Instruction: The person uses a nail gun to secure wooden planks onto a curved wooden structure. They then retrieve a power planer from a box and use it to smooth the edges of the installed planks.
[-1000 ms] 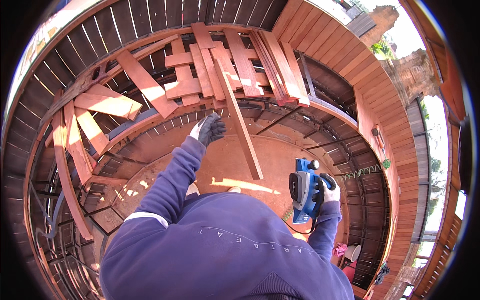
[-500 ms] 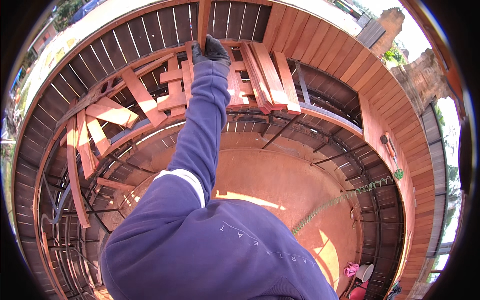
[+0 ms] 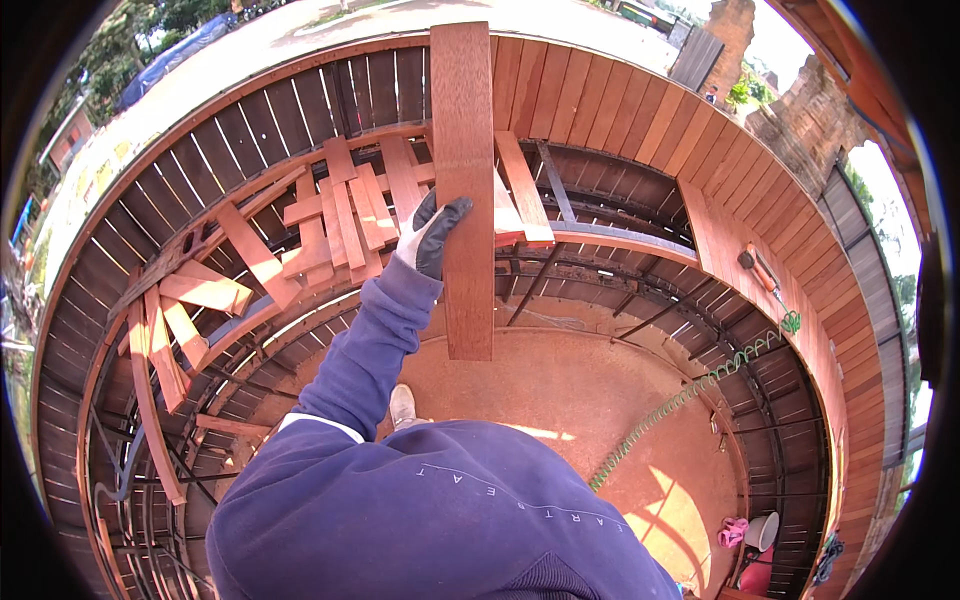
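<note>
My left hand (image 3: 433, 235), in a black and white glove, is closed on the left edge of a long reddish-brown wooden plank (image 3: 464, 120). The plank stands up in front of me with its broad face toward me. Its lower end hangs over the brown floor (image 3: 560, 365), and its upper end reaches past the top of the slatted wall. Behind it, loose boards (image 3: 345, 215) lie across a curved bench frame (image 3: 625, 237). The plank hides some of them. My right hand is out of sight.
Freshly planked wall and seat (image 3: 735, 235) curve round on the right. On that seat lies an orange-and-black tool (image 3: 762, 268) with a green coiled hose (image 3: 690, 390) crossing the floor. A white bucket (image 3: 762, 531) and pink cloth (image 3: 732, 531) sit at lower right. Dark metal bars (image 3: 535, 280) brace the frame.
My left hand has drawn the plank back toward me and turned its broad face into view. The arm is now more bent, and a shoe has come into sight below it.
</note>
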`<state>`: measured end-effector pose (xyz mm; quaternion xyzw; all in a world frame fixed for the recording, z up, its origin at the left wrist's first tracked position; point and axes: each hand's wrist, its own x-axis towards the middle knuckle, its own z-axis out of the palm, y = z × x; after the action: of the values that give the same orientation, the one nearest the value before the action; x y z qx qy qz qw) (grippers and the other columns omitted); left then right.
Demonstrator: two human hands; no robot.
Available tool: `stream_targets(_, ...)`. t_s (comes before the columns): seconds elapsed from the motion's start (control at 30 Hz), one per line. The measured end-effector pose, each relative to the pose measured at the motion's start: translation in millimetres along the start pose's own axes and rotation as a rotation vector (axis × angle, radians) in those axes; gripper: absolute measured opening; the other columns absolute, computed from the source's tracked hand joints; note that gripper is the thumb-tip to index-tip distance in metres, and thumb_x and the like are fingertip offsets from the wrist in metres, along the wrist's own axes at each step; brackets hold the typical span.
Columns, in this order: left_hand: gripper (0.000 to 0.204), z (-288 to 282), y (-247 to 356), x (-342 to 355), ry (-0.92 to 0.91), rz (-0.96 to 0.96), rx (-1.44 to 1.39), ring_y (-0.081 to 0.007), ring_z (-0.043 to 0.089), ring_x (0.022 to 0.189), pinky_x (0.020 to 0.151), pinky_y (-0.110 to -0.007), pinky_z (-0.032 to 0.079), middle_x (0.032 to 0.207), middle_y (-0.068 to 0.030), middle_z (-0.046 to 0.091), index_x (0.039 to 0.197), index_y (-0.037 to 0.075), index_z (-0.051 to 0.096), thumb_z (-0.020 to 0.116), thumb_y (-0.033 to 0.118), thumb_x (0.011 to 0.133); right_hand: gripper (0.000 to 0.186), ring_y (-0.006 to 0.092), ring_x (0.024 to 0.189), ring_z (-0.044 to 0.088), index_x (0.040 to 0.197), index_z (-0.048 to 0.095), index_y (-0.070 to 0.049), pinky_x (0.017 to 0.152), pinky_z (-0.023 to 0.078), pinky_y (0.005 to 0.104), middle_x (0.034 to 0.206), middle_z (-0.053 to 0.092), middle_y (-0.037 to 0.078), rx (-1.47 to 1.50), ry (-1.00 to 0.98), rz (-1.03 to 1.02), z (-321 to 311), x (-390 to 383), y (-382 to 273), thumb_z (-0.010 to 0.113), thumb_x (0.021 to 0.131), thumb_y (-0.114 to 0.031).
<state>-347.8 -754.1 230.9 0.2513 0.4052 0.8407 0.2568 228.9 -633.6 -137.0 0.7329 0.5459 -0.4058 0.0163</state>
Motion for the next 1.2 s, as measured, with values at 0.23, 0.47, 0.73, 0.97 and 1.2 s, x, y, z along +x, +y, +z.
stream_targets(0.23,0.039,-31,-22,6,0.069,-0.140,0.015,-0.0155,0.068,0.090,0.076,-0.030,0.057,0.104,-0.0063,0.068,0.124,0.005,0.059,0.068,0.027,0.093,0.032,0.0219,0.083,0.067,0.108,0.069,-0.004,0.076,0.055,0.0335,0.096,0.071,0.010,0.008,0.003,-0.019,1,1,-5,0.078,0.078,-0.011)
stream_targets(0.47,0.034,-39,-13,-11,0.151,-0.084,0.102,-0.0154,0.068,0.090,0.078,-0.029,0.057,0.106,-0.0068,0.069,0.122,0.004,0.061,0.064,0.025,0.095,0.032,0.0220,0.084,0.067,0.108,0.069,-0.005,0.077,0.055,0.0335,0.097,0.071,0.010,-0.006,-0.002,-0.027,2,-2,-2,0.078,0.078,-0.012)
stream_targets(0.73,0.038,-69,-22,-14,0.223,-0.152,-0.048,-0.0223,0.070,0.089,0.075,-0.036,0.059,0.103,-0.0118,0.069,0.124,0.002,0.057,0.068,0.020,0.092,0.032,0.0221,0.086,0.067,0.108,0.070,-0.006,0.079,0.054,0.0334,0.098,0.071,0.010,0.001,-0.001,-0.006,7,1,-8,0.078,0.078,-0.013)
stream_targets(0.97,0.060,-85,-32,-24,-0.029,-0.241,-0.256,-0.0345,0.065,0.108,0.087,-0.046,0.058,0.131,-0.0216,0.057,0.140,0.000,0.040,0.059,0.032,0.093,0.032,0.0223,0.088,0.067,0.108,0.070,-0.006,0.080,0.054,0.0333,0.099,0.071,0.010,0.001,-0.021,0.016,14,3,-20,0.078,0.077,-0.014)
stream_targets(1.2,0.060,-111,-48,-31,0.037,-0.302,-0.188,-0.0314,0.065,0.105,0.087,-0.043,0.058,0.128,-0.0215,0.059,0.141,0.001,0.041,0.058,0.032,0.092,0.032,0.0224,0.089,0.067,0.107,0.070,-0.007,0.082,0.053,0.0333,0.100,0.071,0.010,-0.004,-0.025,0.022,15,1,-23,0.078,0.077,-0.014)
